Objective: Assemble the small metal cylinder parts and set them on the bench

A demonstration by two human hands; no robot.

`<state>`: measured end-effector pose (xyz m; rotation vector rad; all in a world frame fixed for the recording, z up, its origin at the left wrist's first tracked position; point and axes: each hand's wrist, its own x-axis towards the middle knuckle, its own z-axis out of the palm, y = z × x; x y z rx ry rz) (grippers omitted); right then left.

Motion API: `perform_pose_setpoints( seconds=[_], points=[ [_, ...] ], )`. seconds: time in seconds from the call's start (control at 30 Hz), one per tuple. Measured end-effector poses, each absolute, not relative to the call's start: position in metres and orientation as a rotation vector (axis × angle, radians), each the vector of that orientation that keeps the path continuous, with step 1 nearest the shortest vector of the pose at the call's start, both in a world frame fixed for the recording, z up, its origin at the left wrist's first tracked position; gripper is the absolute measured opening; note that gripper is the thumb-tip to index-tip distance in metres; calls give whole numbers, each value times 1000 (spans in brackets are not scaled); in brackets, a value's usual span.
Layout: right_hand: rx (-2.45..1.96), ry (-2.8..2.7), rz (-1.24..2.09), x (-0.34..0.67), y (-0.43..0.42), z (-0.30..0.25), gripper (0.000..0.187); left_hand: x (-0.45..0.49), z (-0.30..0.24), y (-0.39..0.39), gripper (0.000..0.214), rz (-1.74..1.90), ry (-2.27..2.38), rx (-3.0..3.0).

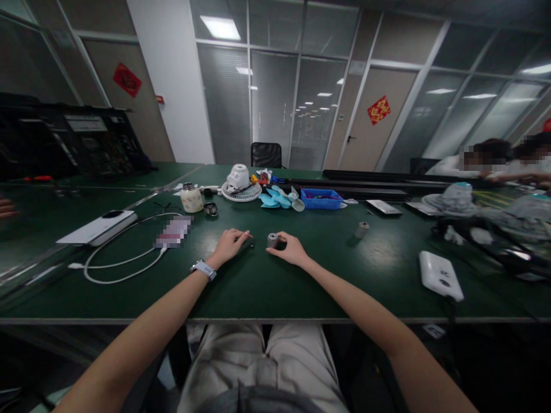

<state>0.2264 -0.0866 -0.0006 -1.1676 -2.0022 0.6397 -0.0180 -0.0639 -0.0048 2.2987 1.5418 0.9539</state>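
Right, from my remote seat the nearest thing is the green table, its edge just over the person's lap. The left hand, a watch on its wrist, lies loosely curled with fingers stretched out, gripping nothing; a small dark piece sits just beside its fingertips at 3 o'clock. The right hand pinches a small grey cylinder between thumb and fingers, upright on the table between both hands. At 9 o'clock a white cable loops near a flat white box. At 2 o'clock stands a second cylinder. Farther, at 12 o'clock, I see a jar, a fan grille, blue fan blades and a blue tray.
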Motion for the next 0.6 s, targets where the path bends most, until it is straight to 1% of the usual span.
perform_pose_setpoints(
  seconds=[0.13,0.2,0.3,0.33,0.47,0.5,0.6],
  points=[
    [-1214,-2032,662,270,-79,4,45,-19,-4,-66,53,990,1550,2286],
    [-1267,-2023,720,314,-75,8,48,-19,-4,-66,53,998,1542,2285],
    [-1416,-1870,754,392,-75,13,49,-19,-5,-66,54,987,1543,2290],
    [-1498,-1799,743,417,-77,14,47,-19,-5,-66,54,976,1550,2295],
    [-1821,-1421,632,493,-88,11,24,-19,-6,-64,55,940,1571,2307],
    [-1866,-1356,601,504,-89,8,23,-19,-5,-64,55,937,1572,2305],
    [-1904,-1314,572,520,-90,1,34,-19,-5,-65,55,937,1569,2298]
  ],
)
